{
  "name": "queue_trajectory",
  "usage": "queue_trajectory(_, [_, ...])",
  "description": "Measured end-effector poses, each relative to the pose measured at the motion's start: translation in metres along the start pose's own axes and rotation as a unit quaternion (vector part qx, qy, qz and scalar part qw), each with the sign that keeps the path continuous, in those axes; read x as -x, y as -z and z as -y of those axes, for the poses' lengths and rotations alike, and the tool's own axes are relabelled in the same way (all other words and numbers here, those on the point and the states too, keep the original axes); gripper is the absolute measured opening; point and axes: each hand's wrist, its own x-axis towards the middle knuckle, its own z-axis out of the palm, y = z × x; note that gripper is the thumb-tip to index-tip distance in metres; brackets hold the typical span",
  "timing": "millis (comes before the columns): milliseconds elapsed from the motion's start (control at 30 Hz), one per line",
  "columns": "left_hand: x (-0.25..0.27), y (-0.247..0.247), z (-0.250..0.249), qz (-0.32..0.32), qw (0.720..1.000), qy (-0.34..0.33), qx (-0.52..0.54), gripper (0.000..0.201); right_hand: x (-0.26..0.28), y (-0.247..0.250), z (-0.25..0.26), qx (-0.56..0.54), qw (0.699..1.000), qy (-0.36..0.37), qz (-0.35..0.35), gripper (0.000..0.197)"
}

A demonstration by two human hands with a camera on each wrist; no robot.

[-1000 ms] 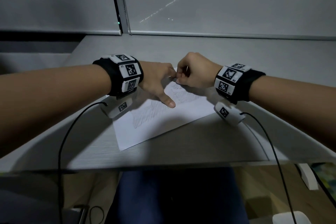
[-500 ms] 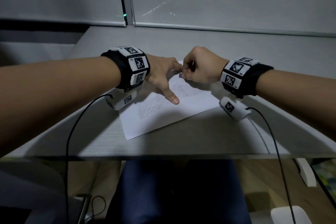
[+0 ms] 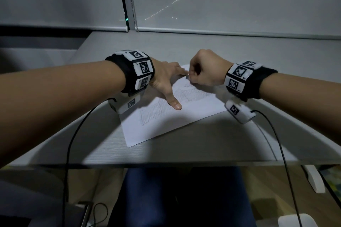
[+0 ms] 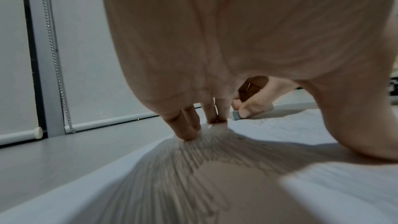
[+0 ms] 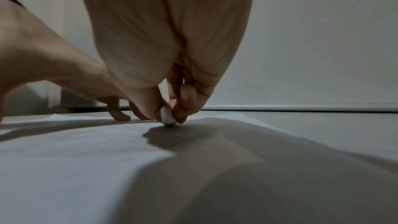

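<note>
right hand [image 3: 206, 70] pinches a small pale eraser [image 5: 167, 117] between thumb and curled fingertips, with its bottom end touching the paper [image 3: 147, 131] near the sheet's far edge. left hand [image 3: 164, 81] lies flat and spread on the paper. its fingers [image 4: 187, 130] are straight, with the tips pressing down just beside the eraser, and the thumb is planted toward the middle of the sheet. pencil scribbles [image 3: 156, 114] cover the part of the paper nearer the person. the paper lies skewed on the table [image 3: 184, 151].

handling, judged: the eraser looks light, slightly soft and grippy. it's short, so it's best held low on its sides close to the rubbing end, as it is now. the paper is thin and floppy, slides easily and would likely wrinkle or tear under hard rubbing. it needs pinning flat right next to the rubbed spot, with strokes going away from the holding fingers.

vs the earlier frames: almost nothing differs. the eraser stays at the same far part of the paper and the left hand stays planted in the same spread pose. the paper hasn't shifted, and only the head view wobbles a little.
</note>
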Motion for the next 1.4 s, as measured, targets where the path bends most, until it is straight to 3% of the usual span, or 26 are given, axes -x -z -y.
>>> queue_trajectory(100, [0.000, 0.002, -0.004, 0.006, 1.000, 0.002, -0.017, 0.142, 0.005, -0.003, 0.001, 0.013, 1.000, 0.008, -0.003, 0.013])
queue_trajectory(267, [0.000, 0.007, -0.011, 0.017, 0.998, -0.008, -0.058, 0.119, 0.021, -0.004, 0.015, -0.048, 0.996, 0.052, 0.060, 0.012])
queue_trajectory(533, [-0.007, 0.009, -0.012, 0.036, 0.995, -0.001, -0.093, 0.142, 0.006, 0.004, -0.004, 0.000, 1.000, 0.012, 0.020, 0.012])
queue_trajectory(700, [-0.005, 0.009, -0.013, 0.032, 0.997, 0.001, -0.075, 0.118, 0.023, -0.004, 0.020, -0.033, 0.995, 0.059, 0.075, 0.011])
queue_trajectory(867, [-0.009, 0.010, -0.013, 0.034, 0.994, 0.000, -0.100, 0.144, 0.006, 0.009, -0.012, -0.003, 1.000, -0.011, 0.016, 0.012])
queue_trajectory(933, [-0.007, 0.011, -0.015, 0.038, 0.995, 0.005, -0.097, 0.145, 0.006, 0.010, -0.013, 0.010, 0.999, -0.032, 0.003, 0.016])
queue_trajectory(1100, [-0.001, 0.011, -0.021, 0.030, 0.995, 0.011, -0.096, 0.124, 0.025, 0.000, 0.015, -0.022, 0.998, 0.023, 0.054, 0.013])
queue_trajectory(1267, [-0.004, 0.011, -0.021, 0.029, 0.995, 0.023, -0.093, 0.144, 0.017, 0.010, -0.010, 0.001, 1.000, -0.008, 0.024, 0.014])
queue_trajectory(1400, [-0.006, 0.013, -0.024, 0.032, 0.994, 0.029, -0.096, 0.148, 0.015, 0.012, -0.016, 0.019, 0.999, -0.031, 0.004, 0.014])
